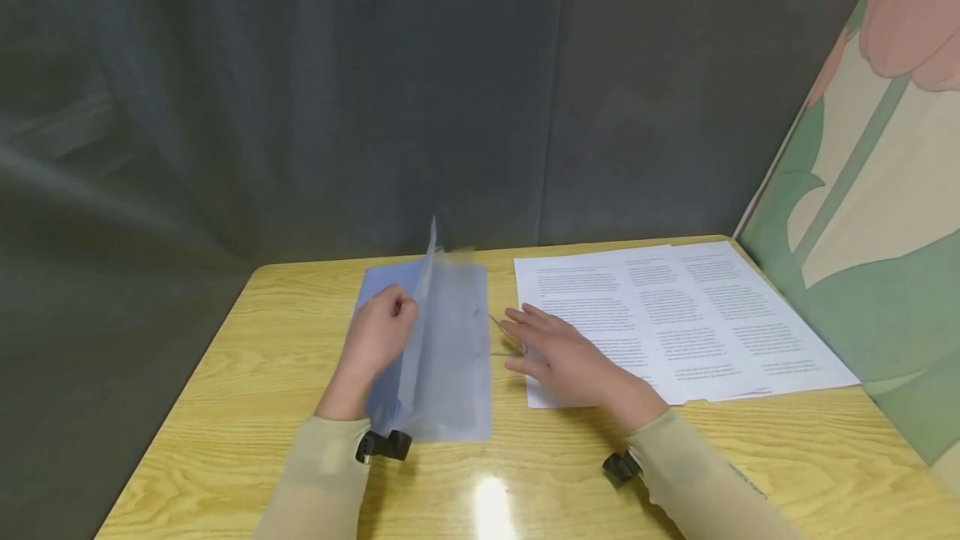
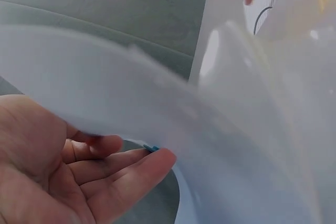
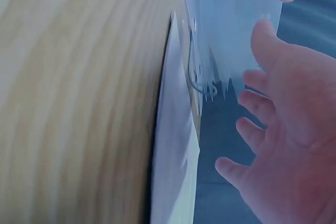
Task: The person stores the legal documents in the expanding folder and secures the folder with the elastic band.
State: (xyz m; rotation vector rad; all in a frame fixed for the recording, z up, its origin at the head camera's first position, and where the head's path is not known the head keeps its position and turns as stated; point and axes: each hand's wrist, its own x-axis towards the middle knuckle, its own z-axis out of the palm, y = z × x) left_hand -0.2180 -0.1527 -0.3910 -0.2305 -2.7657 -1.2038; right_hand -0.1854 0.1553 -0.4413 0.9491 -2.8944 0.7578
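A translucent bluish plastic folder (image 1: 453, 357) lies on the table, with its cover and some clear leaves standing raised near its middle. My left hand (image 1: 382, 323) grips the raised cover; in the left wrist view its fingers (image 2: 131, 179) curl at the edge of the bent plastic sheet (image 2: 105, 82). My right hand (image 1: 566, 357) hovers with fingers spread, just right of the folder and over the left printed sheet (image 1: 585, 282). In the right wrist view that hand holds nothing. A thin curved cord or wire (image 3: 190, 72) sticks out from the folder's right side.
More printed sheets (image 1: 720, 315) overlap at the right of the wooden table (image 1: 247, 373). A dark curtain (image 1: 405, 107) hangs behind the table, and a flowered cloth (image 1: 885, 273) stands along its right side.
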